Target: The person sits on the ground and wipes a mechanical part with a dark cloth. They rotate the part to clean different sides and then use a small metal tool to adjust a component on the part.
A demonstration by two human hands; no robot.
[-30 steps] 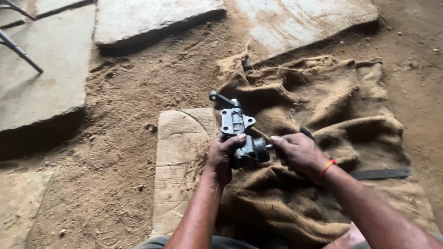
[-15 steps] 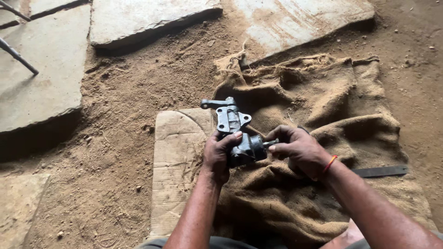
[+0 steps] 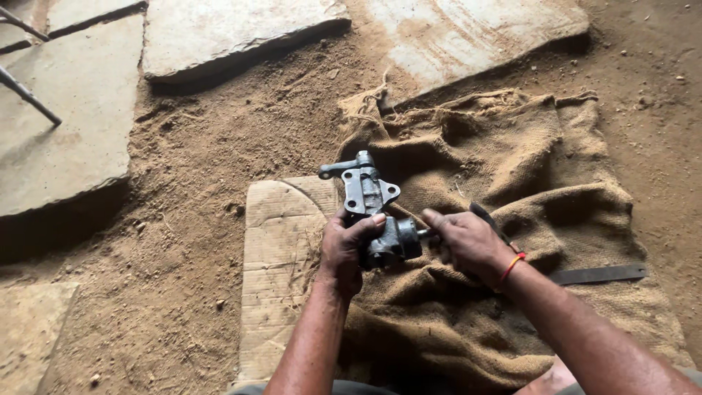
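A grey cast-metal machine part (image 3: 369,205) with a bracket and a lever arm at its top is held upright over a burlap sack (image 3: 512,183). My left hand (image 3: 351,249) grips the part's round lower body. My right hand (image 3: 468,241) is closed on a short shaft sticking out of the part's right side; a dark tool handle (image 3: 486,219) shows just behind this hand, and I cannot tell if the hand holds it. An orange band circles my right wrist.
A piece of cardboard (image 3: 281,271) lies on the sandy ground left of the sack. A flat metal strip (image 3: 599,274) lies on the sack at the right. Stone slabs (image 3: 241,36) border the far side and left. Thin metal rods (image 3: 25,91) cross the top left corner.
The part has been turned slightly and shifted left, its lever arm now pointing left. My right hand has closed in on the shaft at the part's side.
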